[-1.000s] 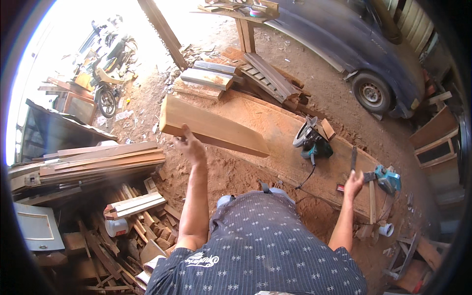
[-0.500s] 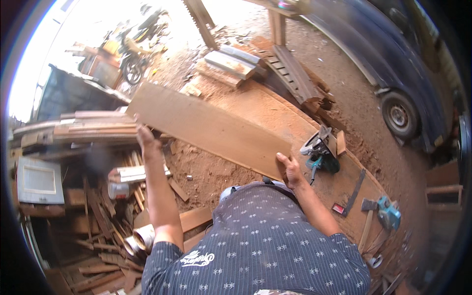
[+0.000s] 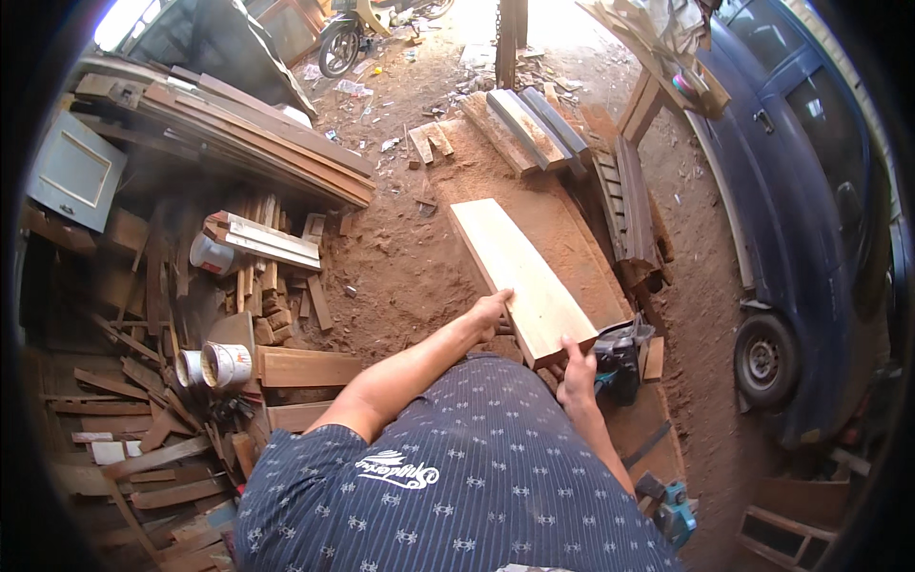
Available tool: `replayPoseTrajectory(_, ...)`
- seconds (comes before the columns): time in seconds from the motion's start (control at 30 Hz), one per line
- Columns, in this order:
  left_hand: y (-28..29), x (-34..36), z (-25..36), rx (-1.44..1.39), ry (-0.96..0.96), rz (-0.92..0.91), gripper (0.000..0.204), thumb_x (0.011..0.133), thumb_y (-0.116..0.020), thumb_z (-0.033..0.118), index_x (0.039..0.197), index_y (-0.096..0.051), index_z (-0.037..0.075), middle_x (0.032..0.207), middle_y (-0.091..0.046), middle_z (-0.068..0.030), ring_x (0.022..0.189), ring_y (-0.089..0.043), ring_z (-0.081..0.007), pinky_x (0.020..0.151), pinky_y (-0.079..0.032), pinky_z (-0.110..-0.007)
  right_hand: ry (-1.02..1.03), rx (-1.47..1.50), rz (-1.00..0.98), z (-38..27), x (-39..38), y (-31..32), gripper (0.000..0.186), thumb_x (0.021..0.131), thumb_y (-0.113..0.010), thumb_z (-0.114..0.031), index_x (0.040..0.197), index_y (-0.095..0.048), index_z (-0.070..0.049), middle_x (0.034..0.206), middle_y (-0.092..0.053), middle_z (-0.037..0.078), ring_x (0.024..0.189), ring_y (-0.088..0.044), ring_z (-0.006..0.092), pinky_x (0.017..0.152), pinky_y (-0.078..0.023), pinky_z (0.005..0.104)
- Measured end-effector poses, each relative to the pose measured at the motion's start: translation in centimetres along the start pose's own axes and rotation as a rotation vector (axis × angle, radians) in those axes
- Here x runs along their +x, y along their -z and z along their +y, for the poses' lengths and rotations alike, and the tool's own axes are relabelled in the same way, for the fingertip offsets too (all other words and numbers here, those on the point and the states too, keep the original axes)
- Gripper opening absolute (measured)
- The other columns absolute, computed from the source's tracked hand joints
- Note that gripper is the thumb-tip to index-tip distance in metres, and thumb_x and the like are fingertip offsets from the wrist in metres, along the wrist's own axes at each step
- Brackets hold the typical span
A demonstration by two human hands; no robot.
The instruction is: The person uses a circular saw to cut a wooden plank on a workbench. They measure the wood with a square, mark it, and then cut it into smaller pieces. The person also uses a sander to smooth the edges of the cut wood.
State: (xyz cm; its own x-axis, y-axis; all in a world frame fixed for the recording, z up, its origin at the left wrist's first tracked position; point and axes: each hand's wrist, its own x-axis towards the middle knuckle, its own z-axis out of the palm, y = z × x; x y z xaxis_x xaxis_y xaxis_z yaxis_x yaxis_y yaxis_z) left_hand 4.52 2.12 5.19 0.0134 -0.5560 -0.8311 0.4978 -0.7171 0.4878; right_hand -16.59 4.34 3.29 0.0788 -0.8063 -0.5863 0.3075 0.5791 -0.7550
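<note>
Over brown earth (image 3: 391, 276), your left hand (image 3: 490, 314) and right hand (image 3: 577, 376) clasp a pale oblong wooden plank (image 3: 524, 272), seemingly steadying; support it evenly.

Observe blue car (image 3: 796, 238) at 3 o'clock, motorcycle (image 3: 372, 17) at 11, pale panelled door (image 3: 74, 172) at 10, white buckets (image 3: 232, 366) at 8

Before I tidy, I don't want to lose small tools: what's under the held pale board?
Beside the pale board, sawdust-strewn worktop shows along its right edge, and part of a power tool at its near end. Anything directly underneath is covered.
</note>
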Motion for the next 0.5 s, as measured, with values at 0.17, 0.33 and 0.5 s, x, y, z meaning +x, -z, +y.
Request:
replayPoseTrajectory(0.17,4.1,2.0,0.8,-0.329,-0.256,-0.004,0.039,0.101,-0.039,0.031,0.114,-0.055,-0.003,0.096,-0.067,-0.0153,0.079,-0.068,-0.0188,0.066,-0.057,-0.031,0.169,-0.074,-0.272,-5.1,-1.0,-4.6,0.061,0.097,-0.062,-0.02,0.141,-0.028,0.003,0.119,-0.058,0.018,0.097,-0.069,0.0272,0.076,-0.062,0.0383)
replayPoseTrajectory(0.33,7.1,-0.9,5.6,-0.587,-0.372,-0.225,0.037,0.102,-0.044,0.028,0.117,-0.052,-0.005,0.092,-0.065,-0.0105,0.065,-0.061,-0.0114,0.053,-0.053,-0.021,0.346,-0.071,-0.532,-9.4,0.9,-10.6,0.053,0.099,-0.061,-0.018,0.141,-0.037,0.002,0.11,-0.067,0.018,0.091,-0.072,0.0271,0.078,-0.063,0.0374)
replayPoseTrajectory(0.5,7.9,-3.0,7.5,-0.659,-0.598,-0.302,0.049,0.105,-0.046,0.034,0.132,-0.047,-0.006,0.117,-0.061,-0.0183,0.099,-0.068,-0.0193,0.08,-0.063,-0.025,0.302,-0.091,-0.708,-12.3,2.0,-13.9,0.047,0.1,-0.058,-0.013,0.14,-0.042,0.005,0.11,-0.067,0.019,0.092,-0.072,0.0268,0.08,-0.062,0.0371)
